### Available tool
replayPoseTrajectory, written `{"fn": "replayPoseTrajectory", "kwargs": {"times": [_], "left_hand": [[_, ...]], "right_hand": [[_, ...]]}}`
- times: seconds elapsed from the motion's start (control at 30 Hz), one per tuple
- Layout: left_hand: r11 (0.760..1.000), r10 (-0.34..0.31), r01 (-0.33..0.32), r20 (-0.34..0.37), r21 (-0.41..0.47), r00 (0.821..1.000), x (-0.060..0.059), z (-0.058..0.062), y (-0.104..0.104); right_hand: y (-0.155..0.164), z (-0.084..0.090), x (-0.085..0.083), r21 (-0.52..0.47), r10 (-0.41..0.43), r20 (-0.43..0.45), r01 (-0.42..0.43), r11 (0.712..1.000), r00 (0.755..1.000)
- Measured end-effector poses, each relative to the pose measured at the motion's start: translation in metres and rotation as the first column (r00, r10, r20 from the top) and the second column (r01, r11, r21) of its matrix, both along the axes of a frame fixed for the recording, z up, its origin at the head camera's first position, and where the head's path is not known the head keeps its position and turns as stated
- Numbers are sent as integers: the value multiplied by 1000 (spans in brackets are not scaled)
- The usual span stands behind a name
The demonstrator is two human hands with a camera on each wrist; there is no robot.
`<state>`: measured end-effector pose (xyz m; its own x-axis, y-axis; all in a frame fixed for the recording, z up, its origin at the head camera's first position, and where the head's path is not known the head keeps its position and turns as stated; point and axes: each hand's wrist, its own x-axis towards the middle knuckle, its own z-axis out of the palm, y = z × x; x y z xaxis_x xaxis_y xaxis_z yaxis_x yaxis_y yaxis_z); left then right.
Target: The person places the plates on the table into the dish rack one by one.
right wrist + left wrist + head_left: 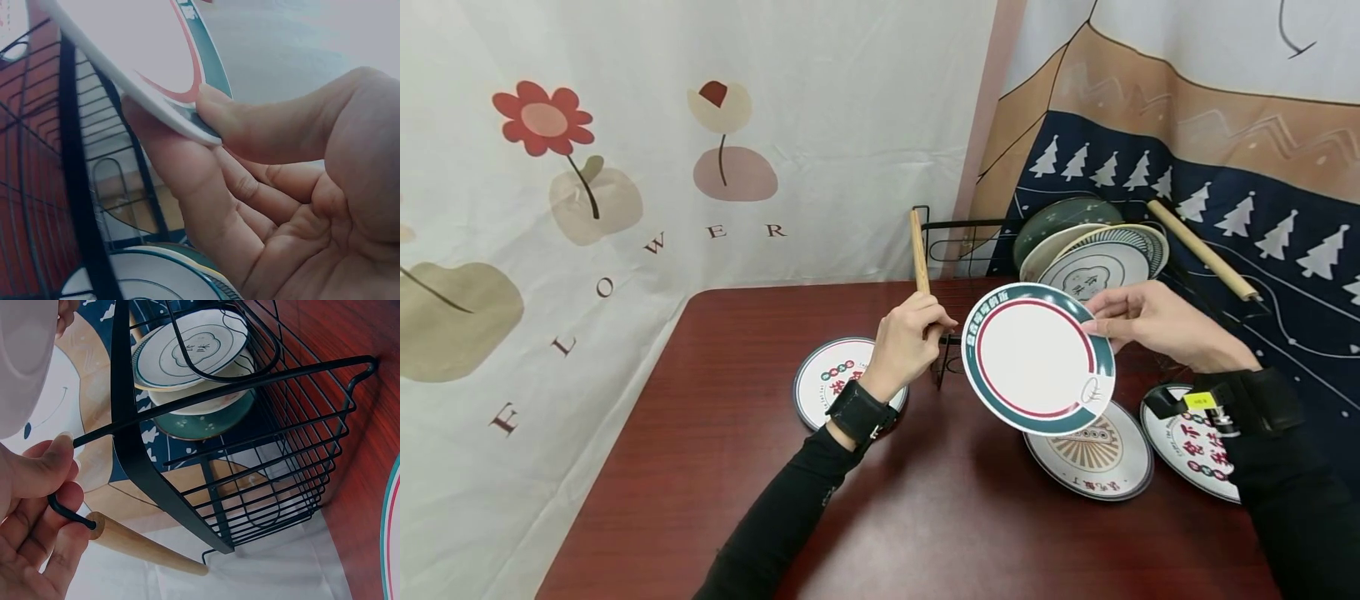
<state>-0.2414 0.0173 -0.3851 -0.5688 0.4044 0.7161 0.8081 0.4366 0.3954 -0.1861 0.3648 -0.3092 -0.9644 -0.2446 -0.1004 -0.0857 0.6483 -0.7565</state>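
My right hand (1138, 321) pinches the edge of a round plate (1030, 358) with a teal rim and a red ring, thumb on its face and fingers behind. The plate is tilted in front of a black wire dish rack (128, 447), overlapping it in the head view. With thumb and fingers, my left hand (904, 346) grips the rack's black wire beside a wooden handle (147, 544). Several plates (1090, 268) stand inside the rack, a white one with a dark ring at the front and a green one (206, 425) behind.
Three plates lie on the red-brown table (722, 467): a patterned plate (820, 379) partly behind my left wrist, a fan-patterned plate (1093, 462), and a plate with red characters (1187, 446) near my right sleeve. A second wooden handle (1202, 250) rises at the rack's right. Printed cloth hangs behind.
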Motion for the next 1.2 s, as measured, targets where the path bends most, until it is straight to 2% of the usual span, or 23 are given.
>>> {"fn": "replayPoseTrajectory", "kwargs": {"times": [0.13, 0.3, 0.47, 0.67, 0.87, 0.97, 1.2], "left_hand": [[1000, 11, -11, -25, 4, 1000, -1, -1, 1], [1000, 18, -17, -37, 5, 999, -1, -2, 1], [1000, 15, -15, -35, 8, 999, 0, -2, 1], [1000, 19, -19, -37, 3, 999, 1, -1, 1], [1000, 16, -16, -36, 2, 999, 1, -2, 1], [1000, 18, -18, -36, 2, 999, 0, -2, 1], [1000, 18, -18, -32, 0, 999, 0, -2, 1]], "right_hand": [[11, 6, -3, -35, -68, -26, 67, 997, 997], [23, 13, -7, -106, -170, -43, 165, 981, 984], [33, 21, -11, -185, -256, -53, 243, 952, 965], [42, 27, -14, -257, -325, -114, 288, 922, 939], [50, 35, -19, -357, -398, -97, 341, 870, 912], [52, 39, -24, -364, -437, -103, 375, 852, 893], [59, 46, -32, -299, -505, -220, 435, 849, 835]]}}
